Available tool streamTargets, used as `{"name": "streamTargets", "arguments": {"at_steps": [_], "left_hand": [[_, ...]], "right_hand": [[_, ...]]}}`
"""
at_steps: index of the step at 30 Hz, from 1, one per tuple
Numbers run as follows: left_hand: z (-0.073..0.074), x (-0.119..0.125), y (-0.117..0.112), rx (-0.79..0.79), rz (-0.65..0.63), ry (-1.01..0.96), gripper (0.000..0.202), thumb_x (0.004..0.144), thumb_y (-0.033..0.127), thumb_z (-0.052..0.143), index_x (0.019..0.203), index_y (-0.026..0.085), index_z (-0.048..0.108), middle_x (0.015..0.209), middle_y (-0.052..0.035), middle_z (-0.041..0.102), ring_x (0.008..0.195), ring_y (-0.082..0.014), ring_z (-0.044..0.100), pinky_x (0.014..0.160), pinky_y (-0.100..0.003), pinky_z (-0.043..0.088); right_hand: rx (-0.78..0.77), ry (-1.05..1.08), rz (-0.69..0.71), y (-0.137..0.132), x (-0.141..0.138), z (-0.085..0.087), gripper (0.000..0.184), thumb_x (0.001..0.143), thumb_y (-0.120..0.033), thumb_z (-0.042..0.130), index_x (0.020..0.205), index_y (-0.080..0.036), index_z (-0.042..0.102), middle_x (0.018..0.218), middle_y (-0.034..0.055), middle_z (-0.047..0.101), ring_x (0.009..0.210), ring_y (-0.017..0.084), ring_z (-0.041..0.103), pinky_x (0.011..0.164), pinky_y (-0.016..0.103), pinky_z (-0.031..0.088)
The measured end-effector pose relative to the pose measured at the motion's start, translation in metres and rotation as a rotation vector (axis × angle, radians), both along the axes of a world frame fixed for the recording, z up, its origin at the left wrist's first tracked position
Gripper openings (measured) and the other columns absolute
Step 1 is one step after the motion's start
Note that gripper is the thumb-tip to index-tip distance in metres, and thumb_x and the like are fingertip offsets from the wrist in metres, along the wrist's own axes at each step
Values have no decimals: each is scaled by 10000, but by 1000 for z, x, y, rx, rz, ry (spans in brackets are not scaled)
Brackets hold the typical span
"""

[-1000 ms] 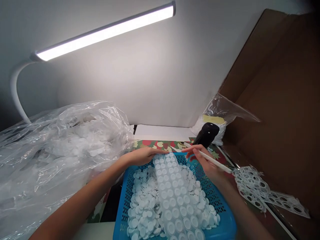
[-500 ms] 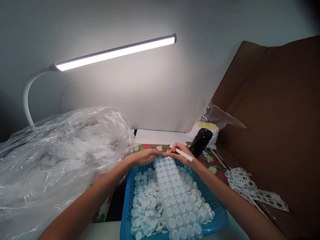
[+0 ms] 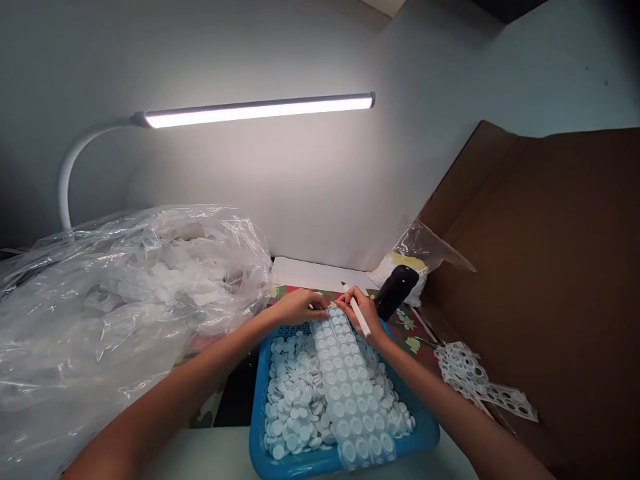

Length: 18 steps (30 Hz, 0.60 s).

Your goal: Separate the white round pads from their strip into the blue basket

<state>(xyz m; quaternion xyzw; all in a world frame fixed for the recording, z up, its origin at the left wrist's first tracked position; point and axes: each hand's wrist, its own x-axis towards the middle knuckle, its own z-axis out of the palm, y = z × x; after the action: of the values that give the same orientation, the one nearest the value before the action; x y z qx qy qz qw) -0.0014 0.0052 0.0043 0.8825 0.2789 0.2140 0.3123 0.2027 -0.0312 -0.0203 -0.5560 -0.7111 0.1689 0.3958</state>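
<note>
Left hand (image 3: 299, 307), fingers extended and slightly curved, rests on the far end of a disc strip (image 3: 344, 383); right hand (image 3: 365, 313) pinches a white stick (image 3: 361, 317) between thumb and fingers, its fingertips at the same end. The two hands lie just apart, forearms converging from either side. The strip runs lengthwise down the middle of a blue basket (image 3: 260, 417), on top of loose discs (image 3: 294, 400). Beyond the hands are a black cylinder (image 3: 395, 292) and a patterned mat (image 3: 406, 327). Punched strips (image 3: 473, 379) lie to the right, before cardboard (image 3: 520, 267); a plastic bag (image 3: 125, 300) lies left, under a lamp (image 3: 260, 112).
</note>
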Motion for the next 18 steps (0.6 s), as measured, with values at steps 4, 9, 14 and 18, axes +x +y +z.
{"name": "streamTargets", "arguments": {"at_steps": [4,9,14,18], "left_hand": [[-5,0,6,-38,4,-87,251,810,382,586,854,153,681,808,-38,697,740,-158,621,614,-210,414],[-10,1,9,-40,69,-163,246,842,370,524,866,152,636,857,-46,683,776,-161,617,642,-220,435],[-14,4,9,-13,159,-163,175,838,295,500,828,154,604,780,-38,652,692,-150,580,593,-226,405],[-14,6,9,-11,191,-130,150,813,276,530,796,159,623,689,-15,633,629,-139,547,558,-225,368]], "right_hand": [[11,-27,-24,1,0,0,254,919,-292,538,1117,-133,553,1065,69,595,883,175,612,759,359,527],[10,-44,-26,0,-1,3,254,920,-294,536,1119,-137,554,1073,70,594,890,177,611,766,362,526],[-1,-35,1,1,0,4,228,921,-296,534,1075,-131,569,1012,57,608,832,157,615,732,337,529],[-19,23,40,4,3,5,178,889,-298,577,905,-122,585,835,17,622,713,129,603,673,297,513]]}}
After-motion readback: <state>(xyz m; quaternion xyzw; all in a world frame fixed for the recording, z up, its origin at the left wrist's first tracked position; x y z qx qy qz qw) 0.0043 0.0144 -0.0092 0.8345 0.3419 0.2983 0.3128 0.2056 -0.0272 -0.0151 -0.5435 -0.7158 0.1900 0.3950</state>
